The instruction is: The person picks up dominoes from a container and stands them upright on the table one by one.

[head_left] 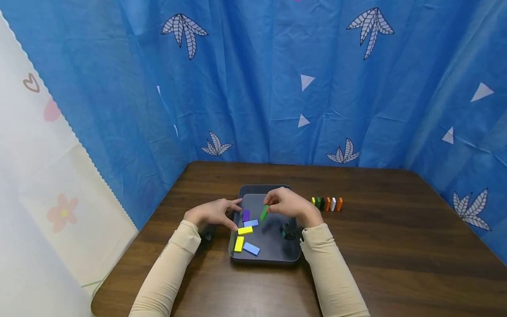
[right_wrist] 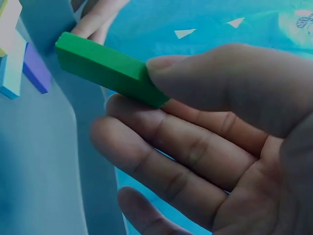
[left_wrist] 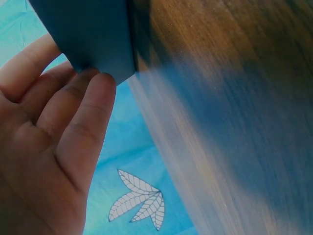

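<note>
My right hand [head_left: 289,204] pinches a green domino block [right_wrist: 105,68] between thumb and fingers, raised over the dark grey tray [head_left: 273,251]. The block tilts in the head view. At the tray's left rim is my left hand [head_left: 217,212], thumb and forefinger spread apart along it. Its fingertips touch the tray's outer wall [left_wrist: 93,39] in the left wrist view. Inside the tray, on its left side, lie a purple block [head_left: 246,215], two light blue blocks [head_left: 251,248] and two yellow blocks [head_left: 239,244].
Right of the tray, a row of upright blocks [head_left: 328,204] in yellow, green, black, orange and white stands on the brown wooden table [head_left: 396,246]. A blue curtain [head_left: 253,88] hangs behind the table. A black wrist camera [head_left: 291,232] sits under my right wrist.
</note>
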`<state>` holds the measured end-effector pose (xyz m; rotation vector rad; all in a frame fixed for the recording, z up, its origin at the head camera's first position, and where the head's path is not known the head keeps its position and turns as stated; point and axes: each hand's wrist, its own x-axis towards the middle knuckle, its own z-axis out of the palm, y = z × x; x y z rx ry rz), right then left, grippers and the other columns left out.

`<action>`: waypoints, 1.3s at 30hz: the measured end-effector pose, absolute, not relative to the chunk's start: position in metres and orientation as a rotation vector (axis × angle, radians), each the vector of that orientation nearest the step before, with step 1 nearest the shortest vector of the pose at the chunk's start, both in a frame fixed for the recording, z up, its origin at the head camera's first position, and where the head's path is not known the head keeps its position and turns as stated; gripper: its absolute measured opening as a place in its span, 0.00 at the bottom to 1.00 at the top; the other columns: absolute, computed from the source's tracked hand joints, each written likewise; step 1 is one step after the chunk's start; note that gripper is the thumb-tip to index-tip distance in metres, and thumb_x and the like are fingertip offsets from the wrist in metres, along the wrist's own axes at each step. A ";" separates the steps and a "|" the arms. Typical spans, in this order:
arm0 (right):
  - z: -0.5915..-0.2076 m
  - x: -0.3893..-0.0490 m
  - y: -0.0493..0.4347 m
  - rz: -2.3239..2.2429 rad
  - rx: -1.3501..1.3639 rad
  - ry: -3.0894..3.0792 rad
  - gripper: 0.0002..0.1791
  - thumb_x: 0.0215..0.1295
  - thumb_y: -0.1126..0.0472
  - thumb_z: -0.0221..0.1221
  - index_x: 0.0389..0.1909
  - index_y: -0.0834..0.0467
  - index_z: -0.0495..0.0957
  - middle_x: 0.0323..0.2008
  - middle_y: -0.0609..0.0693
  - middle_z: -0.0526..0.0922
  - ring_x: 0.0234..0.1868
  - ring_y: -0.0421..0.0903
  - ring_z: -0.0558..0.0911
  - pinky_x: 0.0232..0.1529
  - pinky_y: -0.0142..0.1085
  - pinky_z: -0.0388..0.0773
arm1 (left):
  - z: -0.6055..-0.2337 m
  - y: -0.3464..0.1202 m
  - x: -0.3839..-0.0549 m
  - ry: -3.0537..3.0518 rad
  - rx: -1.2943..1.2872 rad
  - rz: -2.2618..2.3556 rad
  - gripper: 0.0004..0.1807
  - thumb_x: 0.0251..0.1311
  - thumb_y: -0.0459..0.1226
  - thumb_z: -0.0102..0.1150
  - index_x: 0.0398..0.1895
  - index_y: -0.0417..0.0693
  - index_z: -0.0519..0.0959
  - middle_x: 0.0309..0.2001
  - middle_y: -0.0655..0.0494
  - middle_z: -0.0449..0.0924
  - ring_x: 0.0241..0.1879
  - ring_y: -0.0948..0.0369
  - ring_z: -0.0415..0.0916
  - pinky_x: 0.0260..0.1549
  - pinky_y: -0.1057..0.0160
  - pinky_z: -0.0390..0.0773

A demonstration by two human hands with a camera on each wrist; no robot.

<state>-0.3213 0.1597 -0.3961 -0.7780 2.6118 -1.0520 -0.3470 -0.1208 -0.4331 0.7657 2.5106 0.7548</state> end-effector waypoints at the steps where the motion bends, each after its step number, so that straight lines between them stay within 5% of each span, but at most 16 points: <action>1: -0.394 -0.321 0.161 -1.060 -0.781 2.618 0.08 0.68 0.65 0.62 0.45 0.61 0.83 0.40 0.51 0.87 0.40 0.43 0.83 0.49 0.42 0.85 | -0.433 -0.121 -0.347 2.507 0.765 0.764 0.39 0.53 0.47 0.75 0.68 0.45 0.74 0.80 0.53 0.50 0.79 0.46 0.48 0.73 0.40 0.59; 24: -0.375 -0.307 0.221 -1.297 -0.770 2.644 0.11 0.67 0.64 0.63 0.48 0.62 0.82 0.39 0.54 0.86 0.41 0.47 0.83 0.48 0.43 0.83 | -0.437 -0.122 -0.348 2.521 0.786 0.735 0.39 0.52 0.49 0.75 0.68 0.47 0.75 0.80 0.54 0.51 0.79 0.46 0.48 0.73 0.39 0.58; 39: -0.387 -0.308 0.262 -1.335 -0.678 2.622 0.10 0.66 0.66 0.63 0.45 0.66 0.80 0.38 0.61 0.86 0.35 0.47 0.81 0.34 0.37 0.81 | -0.435 -0.122 -0.349 2.500 0.799 0.766 0.39 0.52 0.47 0.76 0.68 0.45 0.74 0.80 0.51 0.50 0.79 0.45 0.47 0.73 0.39 0.57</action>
